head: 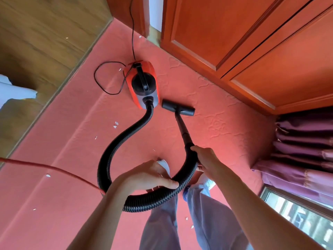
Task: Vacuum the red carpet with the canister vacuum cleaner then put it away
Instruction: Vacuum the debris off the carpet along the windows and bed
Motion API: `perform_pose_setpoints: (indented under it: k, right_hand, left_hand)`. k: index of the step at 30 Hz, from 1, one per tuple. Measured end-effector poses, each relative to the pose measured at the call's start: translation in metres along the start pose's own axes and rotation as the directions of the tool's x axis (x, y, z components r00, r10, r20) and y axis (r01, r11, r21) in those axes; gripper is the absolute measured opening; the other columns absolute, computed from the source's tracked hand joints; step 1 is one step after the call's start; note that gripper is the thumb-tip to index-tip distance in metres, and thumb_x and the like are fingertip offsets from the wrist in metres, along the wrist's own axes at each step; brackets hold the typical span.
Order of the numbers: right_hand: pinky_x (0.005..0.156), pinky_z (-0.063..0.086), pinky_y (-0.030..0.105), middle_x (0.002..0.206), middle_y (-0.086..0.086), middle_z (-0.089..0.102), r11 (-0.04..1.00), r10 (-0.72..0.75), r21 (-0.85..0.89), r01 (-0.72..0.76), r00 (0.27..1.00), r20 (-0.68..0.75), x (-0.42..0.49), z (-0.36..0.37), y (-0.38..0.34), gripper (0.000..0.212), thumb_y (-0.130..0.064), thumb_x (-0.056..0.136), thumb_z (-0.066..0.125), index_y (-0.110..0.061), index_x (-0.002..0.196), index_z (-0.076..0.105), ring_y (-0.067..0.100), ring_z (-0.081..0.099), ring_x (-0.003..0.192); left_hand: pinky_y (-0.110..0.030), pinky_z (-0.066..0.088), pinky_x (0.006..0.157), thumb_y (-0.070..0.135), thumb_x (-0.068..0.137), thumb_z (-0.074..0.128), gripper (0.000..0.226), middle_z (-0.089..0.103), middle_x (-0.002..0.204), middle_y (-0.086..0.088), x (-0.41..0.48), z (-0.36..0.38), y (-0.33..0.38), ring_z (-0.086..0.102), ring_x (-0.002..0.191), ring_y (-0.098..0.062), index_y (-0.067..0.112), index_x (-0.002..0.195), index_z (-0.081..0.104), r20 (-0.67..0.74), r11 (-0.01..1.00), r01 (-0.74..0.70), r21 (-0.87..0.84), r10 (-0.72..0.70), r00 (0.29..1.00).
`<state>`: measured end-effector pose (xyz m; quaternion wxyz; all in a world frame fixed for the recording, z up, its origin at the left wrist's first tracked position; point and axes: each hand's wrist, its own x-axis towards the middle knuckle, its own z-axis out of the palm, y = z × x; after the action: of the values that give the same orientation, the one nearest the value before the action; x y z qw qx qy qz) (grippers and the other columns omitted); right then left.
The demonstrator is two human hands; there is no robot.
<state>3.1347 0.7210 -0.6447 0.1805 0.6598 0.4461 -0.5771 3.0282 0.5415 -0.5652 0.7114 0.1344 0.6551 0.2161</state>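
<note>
The black power cord point(133, 33) ran off the top edge, its plug unseen. A white object point(12, 91) at the left edge was cut off and unrecognisable. A thin red line point(54, 167) vanished behind the left arm point(108, 204); the left hand point(149, 175) covered part of the hose point(115, 147). White specks point(115, 124) on the carpet point(216, 98) were too small to name.

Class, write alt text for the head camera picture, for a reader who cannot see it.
A person stands on a red carpet, the right hand gripping the wand and the left hand holding the looped black hose. The floor head rests beside the red canister; white scraps dot the carpet.
</note>
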Motion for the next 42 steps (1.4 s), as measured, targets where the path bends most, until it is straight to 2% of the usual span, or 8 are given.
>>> perform_pose_setpoints:
  k: [13, 18, 22, 28, 30, 33, 39, 42]
  right_hand:
    - [0.085, 0.051, 0.043, 0.106, 0.025, 0.066, 0.888, 0.125, 0.45, -0.097, 0.992, -0.034, -0.042, -0.044, 0.038, 0.043, -0.02, 0.076, 0.068, 0.0, 0.114, 0.061, 0.038, 0.064, 0.102]
    - [0.058, 0.047, 0.031, 0.083, 0.014, 0.057, 0.789, 0.194, 0.592, -0.163, 0.981, 0.011, -0.085, -0.055, 0.082, 0.02, -0.017, 0.094, 0.052, -0.006, 0.111, 0.056, 0.024, 0.055, 0.07]
    - [0.039, 0.049, 0.022, 0.075, 0.014, 0.053, 0.69, 0.238, 0.703, -0.175, 0.971, 0.008, -0.097, -0.059, 0.118, 0.019, -0.015, 0.097, 0.051, -0.003, 0.112, 0.052, 0.024, 0.053, 0.062]
    - [0.049, 0.047, 0.024, 0.076, 0.008, 0.05, 0.625, 0.233, 0.768, -0.139, 0.972, -0.015, -0.096, -0.054, 0.173, 0.013, -0.021, 0.099, 0.051, -0.009, 0.092, 0.053, 0.019, 0.05, 0.063]
    - [0.057, 0.044, 0.027, 0.076, 0.007, 0.05, 0.62, 0.231, 0.771, -0.143, 0.973, -0.005, -0.092, -0.046, 0.196, 0.013, -0.02, 0.098, 0.052, -0.011, 0.089, 0.052, 0.018, 0.049, 0.063]
    - [0.06, 0.042, 0.028, 0.075, 0.007, 0.049, 0.601, 0.223, 0.786, -0.144, 0.975, 0.008, -0.09, -0.023, 0.229, 0.013, -0.021, 0.097, 0.05, -0.011, 0.088, 0.051, 0.018, 0.047, 0.062]
    - [0.046, 0.041, 0.022, 0.069, 0.008, 0.045, 0.523, 0.141, 0.843, -0.128, 0.988, 0.063, -0.108, 0.029, 0.269, 0.023, -0.017, 0.099, 0.04, -0.01, 0.08, 0.049, 0.019, 0.046, 0.055]
    - [0.036, 0.037, 0.015, 0.066, 0.007, 0.043, 0.496, 0.148, 0.854, -0.159, 0.984, 0.098, -0.127, 0.055, 0.28, 0.022, -0.018, 0.099, 0.04, -0.01, 0.08, 0.048, 0.016, 0.046, 0.045]
  left_hand:
    - [-0.025, 0.047, 0.071, 0.057, 0.078, 0.074, 0.032, 0.074, 0.08, 0.003, -0.017, 0.043, 0.003, 0.069, 0.081, -0.012, 0.026, 0.084, 0.077, -0.133, 0.987, -0.036, 0.158, 0.057, 0.99]
    - [-0.023, 0.039, 0.06, 0.054, 0.079, 0.074, 0.027, 0.059, 0.062, 0.015, -0.038, 0.049, 0.013, 0.057, 0.063, -0.004, 0.036, 0.059, 0.069, -0.081, 0.945, -0.032, 0.325, 0.061, 0.995]
    - [-0.024, 0.035, 0.056, 0.055, 0.081, 0.07, 0.043, 0.05, 0.061, 0.009, -0.045, 0.061, 0.015, 0.048, 0.056, -0.007, 0.012, 0.074, 0.07, -0.09, 0.894, -0.061, 0.444, 0.112, 0.99]
    - [-0.011, 0.039, 0.06, 0.05, 0.09, 0.066, 0.036, 0.066, 0.087, -0.001, -0.048, 0.107, -0.004, 0.056, 0.074, -0.007, 0.016, 0.095, 0.075, -0.078, 0.79, -0.157, 0.592, 0.25, 0.965]
    - [-0.026, 0.044, 0.07, 0.048, 0.091, 0.065, 0.026, 0.067, 0.08, 0.0, -0.052, 0.12, -0.021, 0.06, 0.079, -0.016, 0.025, 0.082, 0.073, -0.031, 0.766, -0.17, 0.619, 0.24, 0.97]
    - [-0.015, 0.036, 0.056, 0.044, 0.09, 0.068, 0.034, 0.054, 0.059, 0.013, -0.06, 0.125, -0.048, 0.05, 0.059, -0.003, 0.04, 0.056, 0.062, 0.023, 0.722, -0.201, 0.662, 0.248, 0.968]
    - [-0.027, 0.035, 0.056, 0.046, 0.086, 0.069, 0.04, 0.053, 0.067, 0.003, -0.085, 0.112, -0.089, 0.049, 0.066, -0.019, 0.01, 0.073, 0.059, 0.019, 0.612, -0.162, 0.774, 0.233, 0.972]
    - [-0.016, 0.035, 0.053, 0.04, 0.086, 0.071, 0.036, 0.049, 0.065, 0.005, -0.105, 0.103, -0.11, 0.047, 0.062, -0.005, 0.011, 0.069, 0.059, 0.03, 0.581, -0.159, 0.798, 0.224, 0.974]
